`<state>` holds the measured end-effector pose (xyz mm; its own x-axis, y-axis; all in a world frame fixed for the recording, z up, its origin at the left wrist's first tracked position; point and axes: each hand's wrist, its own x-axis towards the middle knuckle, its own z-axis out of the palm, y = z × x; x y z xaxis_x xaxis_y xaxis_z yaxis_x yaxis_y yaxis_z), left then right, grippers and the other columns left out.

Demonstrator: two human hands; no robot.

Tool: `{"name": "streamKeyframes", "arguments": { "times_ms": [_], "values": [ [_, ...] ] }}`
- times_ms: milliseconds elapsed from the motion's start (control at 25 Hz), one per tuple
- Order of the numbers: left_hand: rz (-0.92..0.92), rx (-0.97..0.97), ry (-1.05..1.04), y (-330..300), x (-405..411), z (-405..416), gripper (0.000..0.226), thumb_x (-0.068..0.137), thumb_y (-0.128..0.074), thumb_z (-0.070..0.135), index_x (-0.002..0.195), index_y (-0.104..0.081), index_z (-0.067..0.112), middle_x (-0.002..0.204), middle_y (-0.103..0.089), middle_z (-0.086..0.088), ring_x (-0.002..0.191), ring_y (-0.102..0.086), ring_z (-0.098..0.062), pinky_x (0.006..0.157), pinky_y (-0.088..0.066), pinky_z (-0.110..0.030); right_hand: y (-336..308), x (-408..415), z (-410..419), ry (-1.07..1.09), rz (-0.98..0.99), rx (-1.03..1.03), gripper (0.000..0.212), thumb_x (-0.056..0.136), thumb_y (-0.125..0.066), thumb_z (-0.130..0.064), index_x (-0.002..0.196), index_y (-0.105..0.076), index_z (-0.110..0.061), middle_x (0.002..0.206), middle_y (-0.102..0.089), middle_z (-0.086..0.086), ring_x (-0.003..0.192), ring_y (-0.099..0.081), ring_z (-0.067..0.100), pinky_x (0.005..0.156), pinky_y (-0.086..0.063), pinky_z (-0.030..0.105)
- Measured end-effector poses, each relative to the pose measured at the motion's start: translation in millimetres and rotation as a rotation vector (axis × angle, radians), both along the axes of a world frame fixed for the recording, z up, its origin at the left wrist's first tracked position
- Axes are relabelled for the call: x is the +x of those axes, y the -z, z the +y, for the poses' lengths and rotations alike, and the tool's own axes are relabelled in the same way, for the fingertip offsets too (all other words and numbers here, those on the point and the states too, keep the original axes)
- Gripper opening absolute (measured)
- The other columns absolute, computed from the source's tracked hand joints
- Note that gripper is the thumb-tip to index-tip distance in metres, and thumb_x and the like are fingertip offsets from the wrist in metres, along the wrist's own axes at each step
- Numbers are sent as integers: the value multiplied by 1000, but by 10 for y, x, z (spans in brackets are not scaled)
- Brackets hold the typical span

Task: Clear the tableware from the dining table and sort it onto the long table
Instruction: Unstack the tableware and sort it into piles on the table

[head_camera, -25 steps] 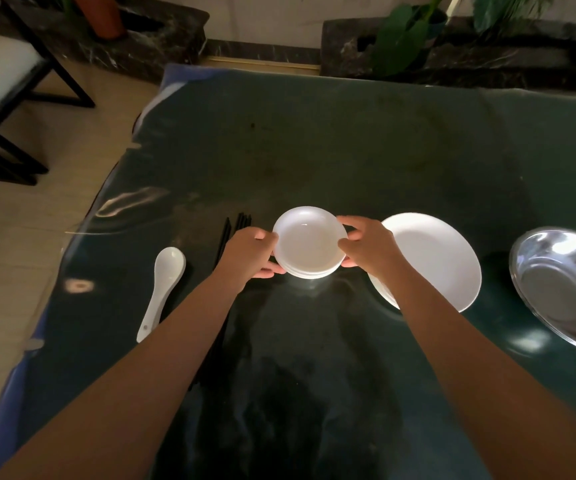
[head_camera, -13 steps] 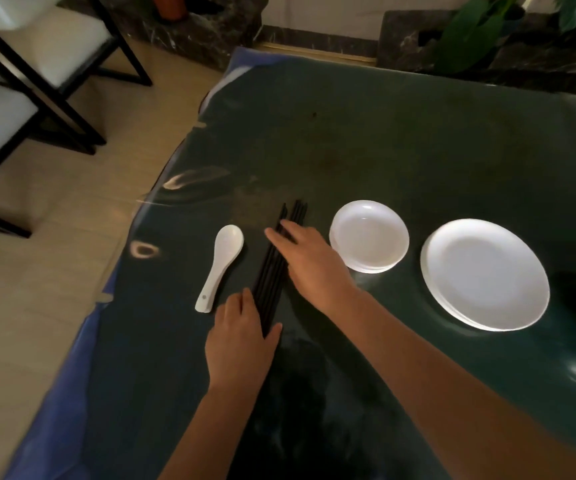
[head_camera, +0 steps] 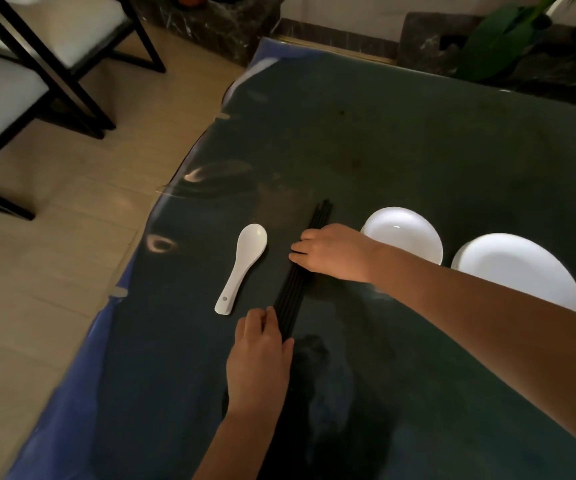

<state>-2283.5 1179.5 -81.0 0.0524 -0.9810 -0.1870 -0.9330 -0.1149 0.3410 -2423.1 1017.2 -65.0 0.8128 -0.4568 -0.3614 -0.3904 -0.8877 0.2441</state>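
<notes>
Head view: chopsticks lie under right hand, beside left hand.

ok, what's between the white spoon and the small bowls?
Head view: the black chopsticks bundle, with the right hand laid across it. The spoon lies left, the bowls right.

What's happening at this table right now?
A person is tidying a bundle of black chopsticks on a dark table. The right hand lies across the middle of the bundle and the left hand is at its near end. A white spoon lies just left of them; a small white dish and a larger white plate sit to the right.
</notes>
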Motion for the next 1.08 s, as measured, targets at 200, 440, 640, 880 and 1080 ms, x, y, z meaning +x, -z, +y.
{"name": "streamKeyframes", "arguments": {
  "times_ms": [200,440,640,880,1080],
  "values": [
    [5,-35,-10,-14,-104,-371,55,91,-48,37,138,-34,12,128,-40,1,117,-38,-12,83,-47,-24,-127,-6,-424,-80,68,-48,37,92,-43,-5,128,-48,-7,117,-58,10,106,-53,30,73,-44,35],
    [-4,-57,-13,-1,-238,-879,52,90,-51,36,135,-38,11,127,-44,-1,117,-42,-15,82,-48,-25,-165,-127,-839,28,41,-70,40,91,-47,-6,130,-48,-13,119,-59,7,110,-55,29,76,-48,37],
    [15,-79,-20,28,-289,-968,54,90,-52,36,134,-40,9,125,-45,-3,114,-44,-16,84,-48,-26,-63,-224,-952,138,-63,3,47,92,-49,-8,137,-42,-17,139,-51,6,129,-45,25,96,-45,38],
    [37,-114,-2,57,-294,-1019,56,90,-52,36,136,-37,8,125,-45,-5,112,-45,-16,89,-46,-26,-9,-296,-959,236,-130,53,48,93,-47,-10,140,-39,-18,148,-40,2,136,-35,20,107,-34,34],
    [97,-99,-24,38,-242,-1006,63,89,-52,39,140,-31,6,132,-44,-8,118,-42,-19,99,-39,-28,-88,-325,-938,554,-348,306,53,87,-59,-11,137,-43,-18,147,-41,0,135,-37,17,107,-29,30]
  ]
}}
